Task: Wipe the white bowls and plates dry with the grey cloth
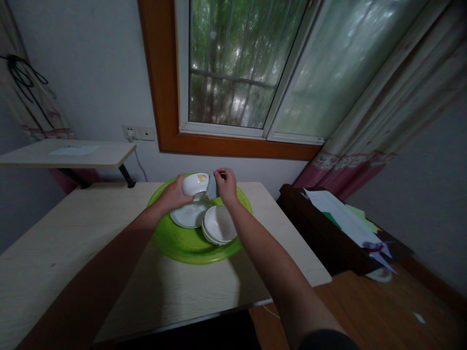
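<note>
My left hand (175, 196) grips a white bowl (195, 184) with a small orange mark, tilted on its side above a green basin (197, 257). In my right hand (226, 184) is a grey-blue cloth (212, 187), pinched close against the bowl's right side; whether it touches the bowl I cannot tell. Below the held bowl a white plate (188, 216) rests in the basin. Stacked white bowls (221, 223) sit at the basin's right, partly behind my right forearm.
The basin stands on a pale wooden table (109, 287). A raised shelf (69, 154) is at the back left, with wall sockets (138, 132) beyond it. Behind is a window (248, 68). A dark cabinet (321, 233) bearing papers (343, 218) stands right.
</note>
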Tool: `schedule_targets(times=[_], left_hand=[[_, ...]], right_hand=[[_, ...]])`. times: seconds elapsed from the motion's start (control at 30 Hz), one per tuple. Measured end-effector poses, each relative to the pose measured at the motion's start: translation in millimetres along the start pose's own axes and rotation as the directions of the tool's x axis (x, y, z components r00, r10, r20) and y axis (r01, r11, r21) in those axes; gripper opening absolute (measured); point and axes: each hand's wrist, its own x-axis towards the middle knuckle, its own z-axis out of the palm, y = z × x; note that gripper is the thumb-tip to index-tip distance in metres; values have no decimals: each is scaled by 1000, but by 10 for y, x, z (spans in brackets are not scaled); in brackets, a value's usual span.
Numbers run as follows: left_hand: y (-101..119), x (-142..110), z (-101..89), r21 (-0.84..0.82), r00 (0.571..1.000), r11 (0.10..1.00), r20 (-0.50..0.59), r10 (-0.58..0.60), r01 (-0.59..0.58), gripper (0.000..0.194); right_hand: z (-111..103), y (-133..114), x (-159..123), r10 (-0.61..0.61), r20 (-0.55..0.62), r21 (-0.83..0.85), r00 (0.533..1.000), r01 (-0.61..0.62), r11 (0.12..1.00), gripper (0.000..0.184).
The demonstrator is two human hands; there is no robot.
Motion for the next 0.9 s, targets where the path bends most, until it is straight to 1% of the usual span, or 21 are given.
schedule_targets(times=[0.1,0.23,0.3,0.4,0.53,0.63,0.9], left_hand=[[-24,0,13,8,1000,1000,15,23,-24,58],[-38,2,22,6,999,999,6,49,-49,58],[-26,3,14,8,999,999,4,37,-37,58],[-3,4,-6,4,1000,1000,0,-15,15,58],[-7,16,-20,-32,998,998,-41,-55,53,60],[-24,30,-18,-36,996,997,-51,-70,68,60],[5,22,-33,-19,993,994,-39,-110,109,59]], right_hand=[[14,15,-13,-32,-1,-20,999,32,999,17],[30,37,-33,-50,47,-59,998,53,997,16],[24,29,-36,-83,91,-96,992,92,991,17],[11,-2,-42,-132,167,-108,977,151,983,25],[19,-53,-72,-216,280,-53,935,240,969,35],[22,-100,-101,-242,356,-45,903,275,961,42],[-12,-295,-150,-295,476,-33,828,352,935,43]])
